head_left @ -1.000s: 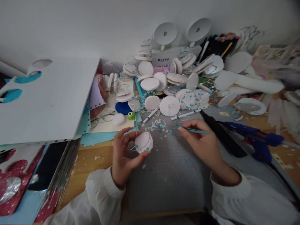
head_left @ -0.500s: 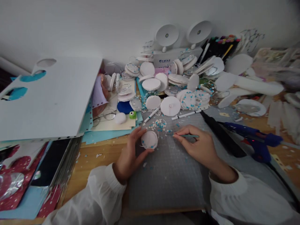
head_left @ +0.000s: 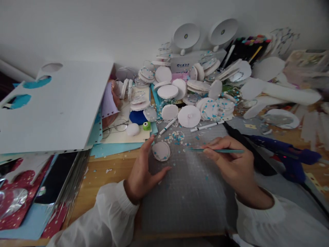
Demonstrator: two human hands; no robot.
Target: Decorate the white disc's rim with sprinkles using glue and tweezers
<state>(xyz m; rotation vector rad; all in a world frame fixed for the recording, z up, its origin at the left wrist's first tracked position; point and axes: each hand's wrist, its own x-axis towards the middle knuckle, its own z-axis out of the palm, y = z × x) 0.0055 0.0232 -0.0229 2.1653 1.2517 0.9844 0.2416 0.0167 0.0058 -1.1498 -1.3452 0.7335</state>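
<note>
My left hand (head_left: 146,171) rests on the grey cutting mat (head_left: 180,206) with thumb and fingers spread apart. A small white disc (head_left: 161,151) with a few blue bits at its edge lies between them, apart from the thumb. To the right, my right hand (head_left: 231,163) pinches a thin teal pair of tweezers (head_left: 226,151), held nearly level with the tip pointing left toward the disc. Just behind the disc lies a scatter of tiny white and blue flower-shaped pieces (head_left: 176,138). Whether the tweezer tip holds a piece is too small to tell.
Stacked white discs (head_left: 189,116) crowd the back. Two white markers (head_left: 207,126) lie before them. On the right is a blue glue gun (head_left: 285,151) with its cord. A large white board (head_left: 64,113) and packaged sheets (head_left: 23,195) occupy the left.
My left hand has let go of the white disc, which now lies on the mat. My right hand has moved right with the tweezers, showing more of their length.
</note>
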